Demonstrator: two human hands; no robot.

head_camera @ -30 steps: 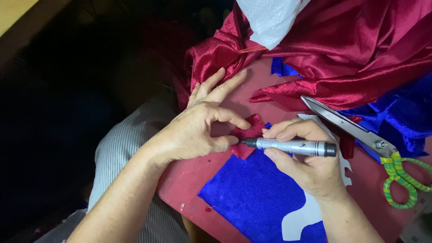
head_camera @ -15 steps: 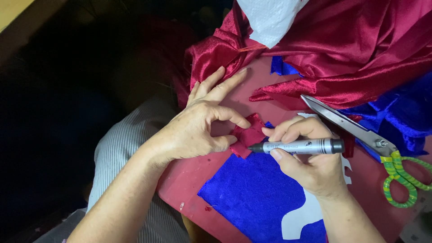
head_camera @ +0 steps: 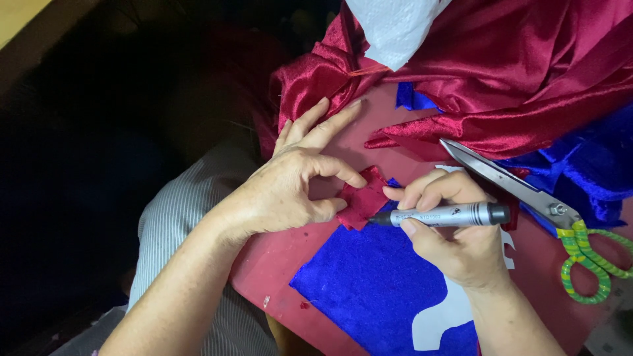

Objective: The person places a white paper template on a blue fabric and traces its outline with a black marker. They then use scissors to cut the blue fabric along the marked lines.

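A small red velvet piece (head_camera: 362, 200) lies on a red board (head_camera: 277, 257). My left hand (head_camera: 290, 181) pins its left edge with thumb and forefinger, the other fingers spread toward the red cloth. In my right hand (head_camera: 455, 244) is a grey marker pen (head_camera: 440, 215), held level with its dark tip touching the lower right edge of the red piece. Below both hands lies a blue velvet piece (head_camera: 376, 290) with a white cut-out shape (head_camera: 448, 316) on it.
Large scissors (head_camera: 521, 191) with green wrapped handles lie to the right of my right hand. A heap of shiny red fabric (head_camera: 514, 72) fills the top, with blue fabric (head_camera: 587, 165) at right and a white sheet (head_camera: 395, 23) above. Dark floor lies to the left.
The marker has slid right by a small amount, so its tip moved from under my left fingers to the red piece's right edge. My left hand stays put.
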